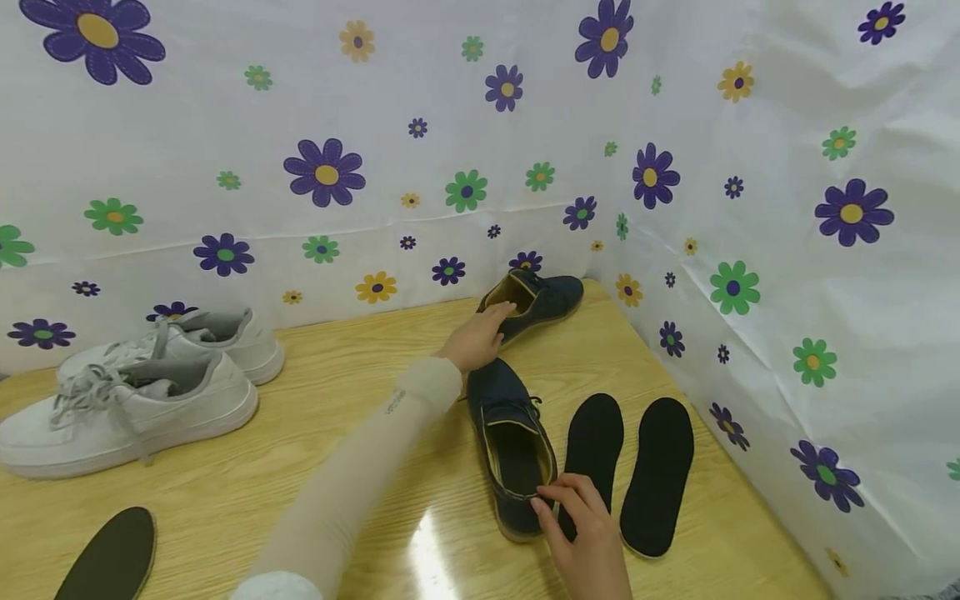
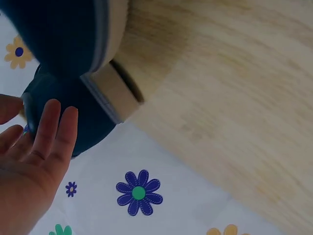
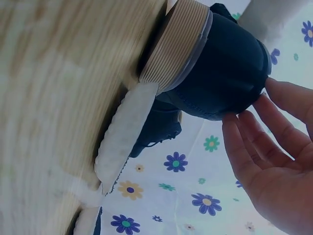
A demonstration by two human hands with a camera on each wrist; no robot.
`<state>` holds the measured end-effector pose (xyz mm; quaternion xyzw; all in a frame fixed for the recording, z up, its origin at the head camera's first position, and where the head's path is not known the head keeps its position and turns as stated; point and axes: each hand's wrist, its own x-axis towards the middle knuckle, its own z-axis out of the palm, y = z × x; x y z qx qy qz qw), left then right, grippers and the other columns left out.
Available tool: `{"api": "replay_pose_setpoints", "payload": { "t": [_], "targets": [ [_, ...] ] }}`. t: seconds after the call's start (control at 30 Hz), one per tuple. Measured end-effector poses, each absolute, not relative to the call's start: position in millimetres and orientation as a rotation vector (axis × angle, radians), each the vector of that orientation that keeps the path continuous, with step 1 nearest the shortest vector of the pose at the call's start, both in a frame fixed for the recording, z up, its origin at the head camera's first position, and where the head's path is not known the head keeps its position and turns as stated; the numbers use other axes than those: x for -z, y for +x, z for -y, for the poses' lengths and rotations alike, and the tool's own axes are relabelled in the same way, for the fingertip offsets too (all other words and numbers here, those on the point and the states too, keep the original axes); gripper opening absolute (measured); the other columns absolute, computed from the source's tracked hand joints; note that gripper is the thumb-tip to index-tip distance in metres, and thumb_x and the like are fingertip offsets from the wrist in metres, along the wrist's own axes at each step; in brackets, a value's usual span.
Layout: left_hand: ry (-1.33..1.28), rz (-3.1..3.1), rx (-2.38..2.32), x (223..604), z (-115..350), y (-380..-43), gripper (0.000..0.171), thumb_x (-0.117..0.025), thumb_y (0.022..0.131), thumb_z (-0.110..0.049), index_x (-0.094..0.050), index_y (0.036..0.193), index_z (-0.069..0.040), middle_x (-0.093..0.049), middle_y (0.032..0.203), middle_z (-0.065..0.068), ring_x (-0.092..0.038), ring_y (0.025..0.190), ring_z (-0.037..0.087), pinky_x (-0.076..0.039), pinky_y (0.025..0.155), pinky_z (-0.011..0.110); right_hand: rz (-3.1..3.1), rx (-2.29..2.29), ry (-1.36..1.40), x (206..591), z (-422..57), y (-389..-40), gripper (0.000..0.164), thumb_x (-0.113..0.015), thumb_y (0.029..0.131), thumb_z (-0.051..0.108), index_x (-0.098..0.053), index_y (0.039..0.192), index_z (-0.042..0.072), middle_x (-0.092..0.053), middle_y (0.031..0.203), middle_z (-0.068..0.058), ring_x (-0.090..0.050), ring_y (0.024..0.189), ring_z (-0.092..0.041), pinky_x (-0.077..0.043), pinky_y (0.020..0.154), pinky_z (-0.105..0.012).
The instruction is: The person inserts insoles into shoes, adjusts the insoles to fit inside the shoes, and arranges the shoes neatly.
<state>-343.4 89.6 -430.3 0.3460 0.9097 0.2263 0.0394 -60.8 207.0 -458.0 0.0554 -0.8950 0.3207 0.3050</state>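
A dark navy lace-up shoe (image 1: 498, 383) lies on the wooden table with its heel toward me. At that heel my right hand (image 1: 588, 533) pinches the collar's back rim between thumb and fingertips; the right wrist view shows the fingertips against the heel (image 3: 220, 73). Farther back, the matching navy shoe (image 1: 551, 298) points right, near the wall corner. Over its heel end reaches my left hand (image 1: 476, 337), with fingers extended by the opening. In the left wrist view, those fingers (image 2: 68, 129) are in front of the dark heel; whether they press it is unclear.
Two black insoles, one (image 1: 596, 442) partly behind my right hand and another (image 1: 656, 475), lie right of the near shoe. White sneakers (image 1: 165, 408) stand at the left, with a dark insole (image 1: 108, 558) below them. Flower-patterned cloth (image 1: 465, 100) borders the table (image 1: 360, 375).
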Motion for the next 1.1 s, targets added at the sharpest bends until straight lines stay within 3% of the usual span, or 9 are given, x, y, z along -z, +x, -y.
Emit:
{"api": "replay_pose_setpoints", "payload": {
  "t": [0.2,0.4,0.6,0.8,0.97,1.1],
  "targets": [
    [1.062,-2.846,-0.616,441.7,-84.7,-343.7,0.052,-0.052,0.096,-0.003,-0.037,0.146,-0.008,-0.043,0.143,0.013,-0.047,0.126,0.033,-0.041,0.102,0.043,2.365,-0.850,0.155,456.3,-202.8,-59.8,0.018,-0.079,0.075,0.004,-0.072,0.091,0.010,-0.058,0.096,0.005,-0.058,0.082,-0.013,-0.053,0.070,-0.030],
    [1.075,-2.943,-0.570,449.8,-76.9,-347.2,0.051,-0.056,0.092,0.005,-0.044,0.140,-0.006,-0.049,0.130,0.014,-0.052,0.114,0.032,-0.050,0.090,0.040,2.375,-0.833,0.155,456.4,-200.0,-59.4,0.018,-0.080,0.075,0.004,-0.072,0.090,0.010,-0.058,0.096,0.004,-0.056,0.083,-0.014,-0.052,0.069,-0.031],
    [1.018,-3.026,-0.633,447.9,-64.3,-344.7,0.036,-0.056,0.092,0.007,-0.054,0.127,0.003,-0.054,0.120,0.017,-0.057,0.110,0.031,-0.047,0.094,0.037,2.385,-0.830,0.152,457.0,-198.4,-58.9,0.017,-0.079,0.075,0.005,-0.072,0.089,0.010,-0.058,0.096,0.004,-0.056,0.083,-0.014,-0.052,0.070,-0.031],
    [0.928,-3.106,-0.674,444.1,-52.9,-342.2,0.020,-0.057,0.094,0.001,-0.063,0.113,0.004,-0.059,0.105,0.014,-0.063,0.095,0.028,-0.052,0.082,0.036,2.377,-0.819,0.154,455.8,-198.3,-59.6,0.017,-0.080,0.075,0.004,-0.072,0.089,0.009,-0.058,0.095,0.003,-0.057,0.083,-0.015,-0.052,0.070,-0.032],
    [0.949,-3.251,-0.469,441.8,-45.2,-341.2,0.017,-0.065,0.090,-0.006,-0.073,0.104,-0.004,-0.067,0.097,0.008,-0.059,0.091,0.025,-0.050,0.080,0.036,2.368,-0.818,0.148,455.3,-199.0,-59.6,0.018,-0.080,0.073,0.002,-0.072,0.088,0.009,-0.058,0.094,0.003,-0.056,0.082,-0.015,-0.051,0.068,-0.031],
    [1.012,-3.311,-0.358,436.5,-40.1,-337.0,0.014,-0.070,0.086,-0.010,-0.077,0.097,-0.012,-0.071,0.091,0.004,-0.056,0.093,0.025,-0.044,0.087,0.039,2.371,-0.815,0.121,454.8,-199.4,-59.7,0.018,-0.080,0.073,0.001,-0.072,0.088,0.009,-0.058,0.094,0.003,-0.056,0.082,-0.015,-0.051,0.068,-0.032]
  ]
}}
